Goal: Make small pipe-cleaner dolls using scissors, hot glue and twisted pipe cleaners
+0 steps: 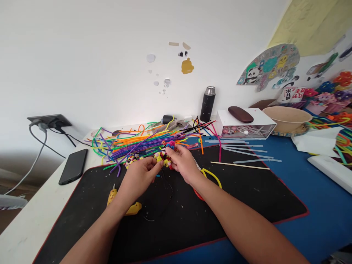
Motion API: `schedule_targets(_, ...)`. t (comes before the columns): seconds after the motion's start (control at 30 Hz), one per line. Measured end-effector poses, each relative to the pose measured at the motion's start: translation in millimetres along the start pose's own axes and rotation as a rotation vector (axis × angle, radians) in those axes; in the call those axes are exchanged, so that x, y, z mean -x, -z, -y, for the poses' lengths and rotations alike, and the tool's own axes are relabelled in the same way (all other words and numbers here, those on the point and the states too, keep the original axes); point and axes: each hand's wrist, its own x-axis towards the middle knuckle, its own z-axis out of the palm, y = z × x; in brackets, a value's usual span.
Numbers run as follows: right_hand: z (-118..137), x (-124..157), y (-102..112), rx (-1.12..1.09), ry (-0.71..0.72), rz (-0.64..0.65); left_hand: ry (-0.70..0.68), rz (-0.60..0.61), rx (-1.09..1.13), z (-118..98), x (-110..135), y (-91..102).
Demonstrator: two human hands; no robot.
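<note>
A small pipe-cleaner figure in yellow, red, blue, black and white is held above the black mat between both hands. My right hand grips it from the right, thumb in front. My left hand pinches its lower left edge with thumb and forefinger; the fingers hide part of it. Just beyond the left hand lies a second colourful figure, partly covered. A yellow glue gun rests under my left forearm, which hides its middle. Beside my right wrist, a yellow loop and a red loop show, partly hidden.
Many coloured pipe cleaners are heaped behind the hands. Clear glue sticks and a thin wooden stick lie right. Farther back stand a black bottle, a white box and a beige bowl. A phone lies left.
</note>
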Motion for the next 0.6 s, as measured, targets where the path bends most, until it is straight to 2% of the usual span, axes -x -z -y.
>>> schedule_targets(0.23,-1.0,0.2,0.2,0.011,-0.032,0.012,-0.03,0.028,-0.053,3.5,-2.2,2.2)
schedule_targets(0.6,-3.5,1.1,1.3,0.024,-0.018,0.033,0.0,0.084,-0.058,9.2,-3.0,6.0)
